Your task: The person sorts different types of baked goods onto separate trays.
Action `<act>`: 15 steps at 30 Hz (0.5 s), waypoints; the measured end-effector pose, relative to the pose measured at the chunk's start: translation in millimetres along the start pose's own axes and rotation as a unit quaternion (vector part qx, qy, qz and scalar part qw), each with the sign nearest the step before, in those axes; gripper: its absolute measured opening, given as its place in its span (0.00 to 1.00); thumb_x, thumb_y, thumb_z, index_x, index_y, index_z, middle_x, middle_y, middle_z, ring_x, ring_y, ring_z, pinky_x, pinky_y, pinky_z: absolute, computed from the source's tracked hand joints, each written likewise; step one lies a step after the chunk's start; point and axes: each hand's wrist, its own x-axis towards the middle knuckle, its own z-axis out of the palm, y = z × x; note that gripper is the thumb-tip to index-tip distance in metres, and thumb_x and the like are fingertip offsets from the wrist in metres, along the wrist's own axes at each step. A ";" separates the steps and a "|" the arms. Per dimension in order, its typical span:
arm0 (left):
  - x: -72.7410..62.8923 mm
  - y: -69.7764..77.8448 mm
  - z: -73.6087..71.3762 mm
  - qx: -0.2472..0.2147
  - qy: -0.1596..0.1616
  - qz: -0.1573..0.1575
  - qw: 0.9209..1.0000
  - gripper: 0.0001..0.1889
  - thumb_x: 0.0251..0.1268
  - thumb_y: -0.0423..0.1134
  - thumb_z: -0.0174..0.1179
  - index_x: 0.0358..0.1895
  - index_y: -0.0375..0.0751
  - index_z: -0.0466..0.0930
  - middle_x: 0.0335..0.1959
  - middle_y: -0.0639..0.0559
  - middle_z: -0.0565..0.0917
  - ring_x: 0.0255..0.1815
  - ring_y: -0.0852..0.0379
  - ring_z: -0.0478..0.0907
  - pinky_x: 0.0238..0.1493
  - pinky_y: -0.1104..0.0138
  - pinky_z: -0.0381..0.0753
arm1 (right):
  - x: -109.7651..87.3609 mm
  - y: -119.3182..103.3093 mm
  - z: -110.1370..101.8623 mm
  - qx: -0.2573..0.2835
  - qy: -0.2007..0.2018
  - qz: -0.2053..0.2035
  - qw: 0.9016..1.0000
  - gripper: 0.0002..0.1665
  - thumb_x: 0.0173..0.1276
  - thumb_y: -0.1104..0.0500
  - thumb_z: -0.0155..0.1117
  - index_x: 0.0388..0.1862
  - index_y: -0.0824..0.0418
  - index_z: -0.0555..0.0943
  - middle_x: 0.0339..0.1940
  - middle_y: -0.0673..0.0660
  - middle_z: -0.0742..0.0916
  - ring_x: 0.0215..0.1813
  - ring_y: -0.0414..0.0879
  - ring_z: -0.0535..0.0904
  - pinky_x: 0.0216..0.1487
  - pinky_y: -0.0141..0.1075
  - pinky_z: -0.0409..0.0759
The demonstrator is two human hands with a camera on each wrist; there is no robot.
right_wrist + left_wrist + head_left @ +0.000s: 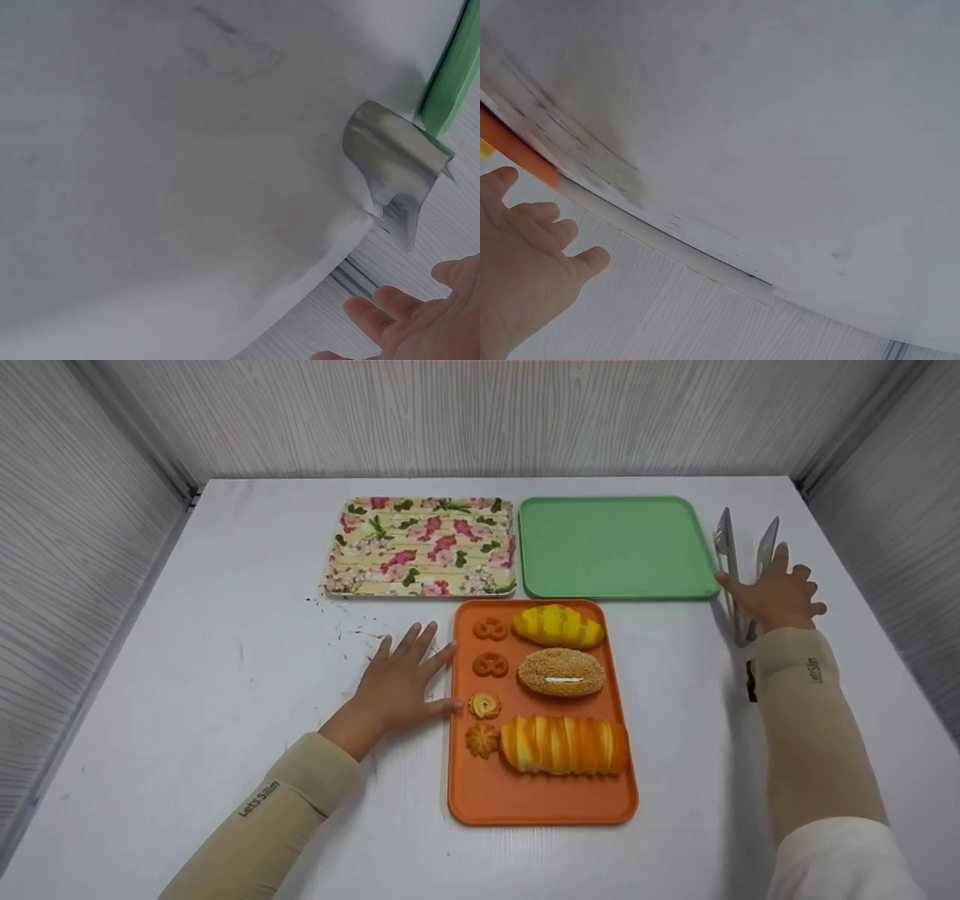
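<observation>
My left hand point(397, 682) lies beside the orange tray point(540, 802), its fingers spread. The thumb and index fingertips are at the tray's left rim; contact is hard to tell. On that tray are two pretzel-shaped cookies point(490, 665), a swirl cookie point(484, 706), a flower-shaped cookie point(482, 741), a yellow croissant-like bread point(558, 626), a seeded bun point(561, 672) and a ridged loaf point(564, 745). At the right, my right hand point(776, 596) hovers over metal tongs point(731, 555) with fingers apart. In the right wrist view the tongs point(394, 150) stand clear of the fingers point(397, 304).
A flower-patterned tray point(420, 547) lies at the back, left of a green tray point(615, 547). The orange tray sits just in front of both. Wood-grain panels point(480, 420) wall the white table point(187, 660) at the back and sides.
</observation>
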 end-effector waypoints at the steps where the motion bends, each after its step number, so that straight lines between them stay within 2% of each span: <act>1: -1.2 0.6 -0.3 0.001 -0.002 -0.001 1.000 0.47 0.58 0.75 0.43 0.77 0.55 0.46 0.77 0.46 0.40 0.76 0.46 0.33 0.70 0.44 0.36 | 0.5 0.4 0.2 0.005 -0.002 0.001 1.000 0.70 0.56 0.19 0.42 0.74 0.61 0.24 0.67 0.85 0.46 0.66 0.83 0.43 0.55 0.77 0.44; 8: -8.4 3.2 1.2 -0.010 -0.008 0.011 1.000 0.46 0.58 0.74 0.44 0.77 0.55 0.48 0.77 0.47 0.41 0.76 0.48 0.34 0.71 0.46 0.38 | -0.9 -0.3 -0.1 0.061 -0.019 -0.002 0.998 0.69 0.58 0.21 0.43 0.73 0.65 0.24 0.66 0.87 0.44 0.66 0.83 0.43 0.59 0.72 0.49; 15: -11.1 3.8 4.4 -0.021 -0.012 0.028 0.999 0.46 0.60 0.73 0.45 0.77 0.53 0.48 0.77 0.49 0.42 0.76 0.49 0.35 0.71 0.48 0.38 | -2.2 0.1 0.6 0.100 -0.037 0.001 0.994 0.66 0.63 0.25 0.41 0.72 0.71 0.25 0.67 0.87 0.42 0.68 0.79 0.42 0.65 0.66 0.50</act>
